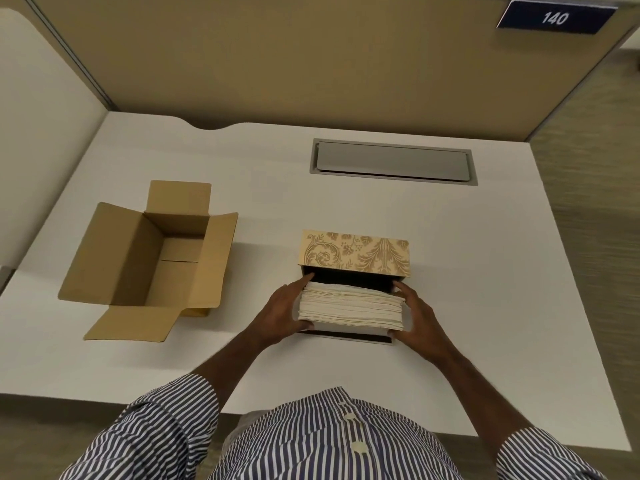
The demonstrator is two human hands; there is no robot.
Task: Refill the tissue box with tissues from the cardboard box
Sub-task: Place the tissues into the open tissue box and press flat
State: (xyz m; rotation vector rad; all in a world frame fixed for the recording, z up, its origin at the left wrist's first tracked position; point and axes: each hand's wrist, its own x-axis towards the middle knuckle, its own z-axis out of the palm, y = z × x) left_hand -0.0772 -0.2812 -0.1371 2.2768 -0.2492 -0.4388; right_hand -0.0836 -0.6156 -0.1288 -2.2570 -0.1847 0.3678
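A thick stack of cream tissues [350, 306] sits between my hands at the open near end of the tissue box [355, 252], a tan box with a gold leaf pattern. Its far part lies inside the dark opening; the near part sticks out over a lowered flap. My left hand [282, 315] grips the stack's left side and my right hand [417, 318] grips its right side. The brown cardboard box [138, 261] stands to the left with its flaps spread open and nothing visible inside.
Everything rests on a white desk [485, 271]. A grey cable hatch [393, 161] is set into the desk behind the tissue box. Tan partition walls [311, 57] close the back and left, with a blue "140" sign [556, 17] top right.
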